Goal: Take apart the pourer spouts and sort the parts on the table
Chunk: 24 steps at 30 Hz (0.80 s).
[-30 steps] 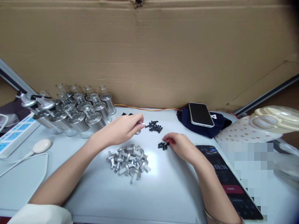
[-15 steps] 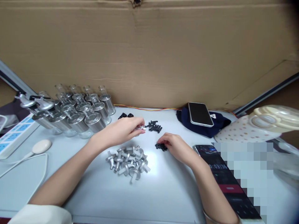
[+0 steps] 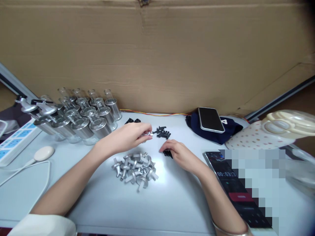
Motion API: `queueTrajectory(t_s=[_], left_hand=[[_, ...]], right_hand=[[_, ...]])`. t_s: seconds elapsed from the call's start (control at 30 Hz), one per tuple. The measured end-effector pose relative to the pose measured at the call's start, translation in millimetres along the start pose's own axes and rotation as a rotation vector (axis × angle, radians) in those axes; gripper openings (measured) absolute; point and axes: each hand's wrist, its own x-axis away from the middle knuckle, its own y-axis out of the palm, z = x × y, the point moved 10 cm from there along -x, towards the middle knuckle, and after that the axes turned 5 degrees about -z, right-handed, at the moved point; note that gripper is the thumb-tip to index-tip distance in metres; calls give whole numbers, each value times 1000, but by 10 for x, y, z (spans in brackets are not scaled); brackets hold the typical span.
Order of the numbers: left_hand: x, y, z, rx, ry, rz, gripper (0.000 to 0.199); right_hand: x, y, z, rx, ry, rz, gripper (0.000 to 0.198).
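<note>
Pinching a small silvery piece (image 3: 149, 133), the left grip (image 3: 130, 136) is closed at the fingertips; the end stays exposed, presumably so that it can be worked on. The right grip (image 3: 180, 154) is curled low over small black pieces (image 3: 167, 153), apparently for fine picking; its fingers hide whether it has hold of any.

Between and beyond both grips: black strips (image 3: 163, 133), loosely heaped. Just behind the left grip: black round parts (image 3: 134, 121). Nearer the wearer than the left grip: a pile of silvery fittings (image 3: 134, 177). Parts lie grouped by kind, probably for short reaches.

Left of the left grip, glass bottles (image 3: 98, 126) stand close together, likely to spare working room.

Surface: pale, glossy tabletop (image 3: 172, 203). Right of the right grip, a phone (image 3: 242, 197) shows a timer; farther back, another phone (image 3: 211, 119) rests on a dark blue cap (image 3: 230, 131). Cardboard (image 3: 157, 59) walls off the back.
</note>
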Motion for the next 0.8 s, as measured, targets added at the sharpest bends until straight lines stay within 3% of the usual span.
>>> queueTrajectory(t_s=[0.3, 0.43, 0.53, 0.63, 0.8], left_hand=[[3, 39, 14, -17, 8, -34, 21], [3, 31, 3, -12, 5, -29, 20], [4, 27, -2, -10, 12, -28, 20], [6, 32, -11, -10, 10, -37, 20], [1, 38, -21, -14, 7, -39, 21]], right_hand=[[4, 41, 21, -48, 32, -77, 48], [15, -32, 49, -66, 51, -48, 49], [82, -168, 302, -110, 232, 44, 42], [192, -178, 571, -196, 428, 40, 32], [252, -77, 672, -321, 541, -9, 26]])
